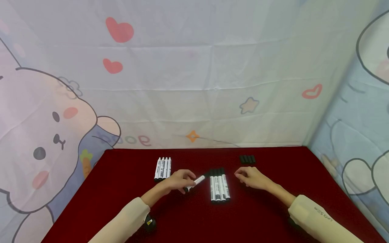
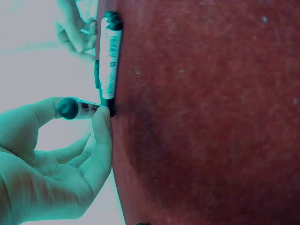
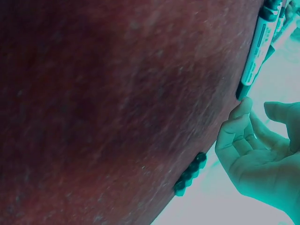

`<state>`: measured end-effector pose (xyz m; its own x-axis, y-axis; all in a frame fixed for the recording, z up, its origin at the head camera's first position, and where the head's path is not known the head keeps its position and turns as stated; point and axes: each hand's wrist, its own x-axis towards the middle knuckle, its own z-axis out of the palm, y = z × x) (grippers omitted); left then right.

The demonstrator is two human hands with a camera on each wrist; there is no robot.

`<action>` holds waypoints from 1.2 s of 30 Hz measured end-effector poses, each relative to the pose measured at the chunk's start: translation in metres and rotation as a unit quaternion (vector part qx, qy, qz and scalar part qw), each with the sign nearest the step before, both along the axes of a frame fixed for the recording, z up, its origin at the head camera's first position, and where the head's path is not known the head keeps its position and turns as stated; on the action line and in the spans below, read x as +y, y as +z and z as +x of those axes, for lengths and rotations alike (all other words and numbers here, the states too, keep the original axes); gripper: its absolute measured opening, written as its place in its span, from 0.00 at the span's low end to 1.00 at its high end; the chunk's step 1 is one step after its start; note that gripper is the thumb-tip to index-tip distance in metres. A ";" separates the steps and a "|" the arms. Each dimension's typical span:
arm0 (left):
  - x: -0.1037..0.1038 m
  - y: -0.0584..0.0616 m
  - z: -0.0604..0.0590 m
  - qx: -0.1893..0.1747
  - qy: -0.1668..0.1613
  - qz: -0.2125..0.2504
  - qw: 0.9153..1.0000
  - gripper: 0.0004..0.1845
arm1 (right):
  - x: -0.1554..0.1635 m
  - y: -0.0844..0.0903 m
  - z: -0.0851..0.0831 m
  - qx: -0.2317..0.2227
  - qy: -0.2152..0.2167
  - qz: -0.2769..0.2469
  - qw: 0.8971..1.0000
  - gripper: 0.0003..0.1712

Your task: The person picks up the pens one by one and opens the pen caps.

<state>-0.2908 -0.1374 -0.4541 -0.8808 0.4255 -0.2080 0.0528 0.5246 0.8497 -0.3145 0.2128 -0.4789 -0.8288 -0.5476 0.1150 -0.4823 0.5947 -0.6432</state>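
My left hand pinches a white marker between thumb and fingers, just left of the middle row of markers. The marker slants up to the right, and in the left wrist view its round black end faces the camera. Several white markers with black caps lie side by side in the middle row. To their right, my right hand is held low with loosely bent fingers, nothing in it. The right wrist view shows its thumb apart from the fingers.
Several capless markers lie in a row at the left, pale tips pointing away. A row of loose black caps lies behind my right hand. The dark red tablecloth meets a printed cloth backdrop at the back.
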 end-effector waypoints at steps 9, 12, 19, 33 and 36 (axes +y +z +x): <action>-0.007 0.008 0.000 -0.006 -0.046 0.056 0.997 0.22 | -0.015 0.009 0.009 -0.021 0.016 -0.012 1.000 0.19; -0.005 0.008 0.000 -0.017 -0.067 0.068 0.995 0.22 | -0.020 0.010 0.011 -0.033 0.023 -0.020 0.999 0.20; 0.002 0.007 0.002 -0.027 -0.102 0.069 0.992 0.24 | -0.030 0.010 0.014 -0.071 0.050 -0.029 0.996 0.23; 0.011 0.002 0.003 -0.026 -0.112 0.075 0.991 0.21 | -0.042 0.016 0.025 -0.148 0.133 -0.035 0.979 0.18; 0.011 0.002 0.004 -0.025 -0.115 0.074 0.990 0.21 | -0.042 0.017 0.027 -0.151 0.142 -0.034 0.978 0.17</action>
<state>-0.2868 -0.1259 -0.4519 -0.7466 0.6434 -0.1694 0.1119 0.3724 0.9213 -0.2880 0.1708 -0.4617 -0.6468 -0.7596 -0.0680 -0.4030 0.4161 -0.8151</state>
